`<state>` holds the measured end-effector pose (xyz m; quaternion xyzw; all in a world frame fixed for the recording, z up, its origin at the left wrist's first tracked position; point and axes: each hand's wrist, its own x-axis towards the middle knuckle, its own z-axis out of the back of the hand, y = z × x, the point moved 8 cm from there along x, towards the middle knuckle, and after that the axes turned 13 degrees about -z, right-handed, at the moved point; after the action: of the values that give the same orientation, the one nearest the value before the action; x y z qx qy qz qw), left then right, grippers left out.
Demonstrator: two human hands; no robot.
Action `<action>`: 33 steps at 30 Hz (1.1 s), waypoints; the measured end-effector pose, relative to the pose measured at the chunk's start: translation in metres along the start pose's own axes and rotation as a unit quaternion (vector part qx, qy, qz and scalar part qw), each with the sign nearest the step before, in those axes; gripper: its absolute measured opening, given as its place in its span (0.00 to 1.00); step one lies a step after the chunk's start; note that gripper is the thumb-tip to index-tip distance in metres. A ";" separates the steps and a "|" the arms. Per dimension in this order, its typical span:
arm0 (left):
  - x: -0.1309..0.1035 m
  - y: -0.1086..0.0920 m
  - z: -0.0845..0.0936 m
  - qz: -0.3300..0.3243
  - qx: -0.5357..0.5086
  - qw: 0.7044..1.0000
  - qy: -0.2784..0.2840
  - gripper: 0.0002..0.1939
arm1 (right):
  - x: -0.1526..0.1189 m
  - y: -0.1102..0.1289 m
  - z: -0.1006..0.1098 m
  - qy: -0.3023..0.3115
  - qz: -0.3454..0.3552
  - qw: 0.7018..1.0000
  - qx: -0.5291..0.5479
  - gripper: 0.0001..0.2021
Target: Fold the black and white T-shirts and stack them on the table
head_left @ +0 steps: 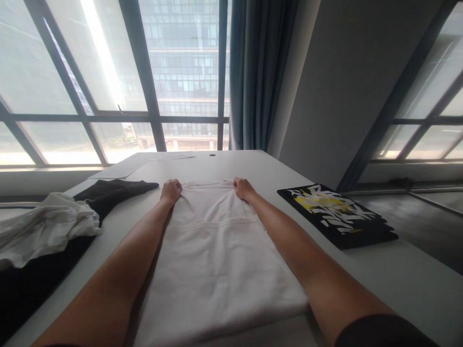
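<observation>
A white cloth garment (220, 260) lies lengthwise on the white table, its sides folded in to a long narrow shape, with a crosswise edge showing across its upper part. At its far left corner my left hand (171, 190) is closed, pinching the fabric. My right hand (243, 188) grips the far right corner in the same way. Between the two hands the far edge is stretched, and small creases run from the corners. The fingertips of both hands are partly hidden.
Crumpled white cloth (54, 221) and dark cloth (115, 193) lie at the left. A folded black garment with a yellow and white print (333, 207) is on the right of the table (246, 164). Papers (119, 168) rest at the far left, before windows and a curtain (256, 72).
</observation>
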<state>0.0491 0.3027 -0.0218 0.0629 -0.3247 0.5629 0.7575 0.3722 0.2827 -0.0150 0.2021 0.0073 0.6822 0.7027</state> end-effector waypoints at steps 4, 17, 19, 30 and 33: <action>0.005 0.010 -0.005 0.016 -0.008 1.000 -0.001 0.10 | 0.011 -0.007 -0.004 0.007 -0.011 0.998 0.054 0.09; -0.068 -0.015 0.017 -0.085 -0.100 0.986 0.102 0.36 | -0.035 -0.072 0.006 0.041 -0.131 0.908 0.397 0.16; -0.081 -0.022 0.021 -0.106 -0.080 0.983 0.128 0.30 | -0.051 -0.071 0.010 0.048 -0.105 0.925 0.361 0.16; -0.152 -0.048 0.067 -0.146 -0.021 0.972 0.184 0.29 | -0.145 -0.067 0.044 0.053 0.037 0.995 0.073 0.16; -0.173 -0.059 0.090 -0.173 -0.046 0.969 0.170 0.34 | -0.163 -0.068 0.052 0.062 0.052 0.995 0.066 0.20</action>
<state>0.0375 0.0993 -0.0332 -0.0128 -0.2011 0.4099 0.8896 0.4409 0.1131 -0.0308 0.2051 0.0855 0.7271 0.6496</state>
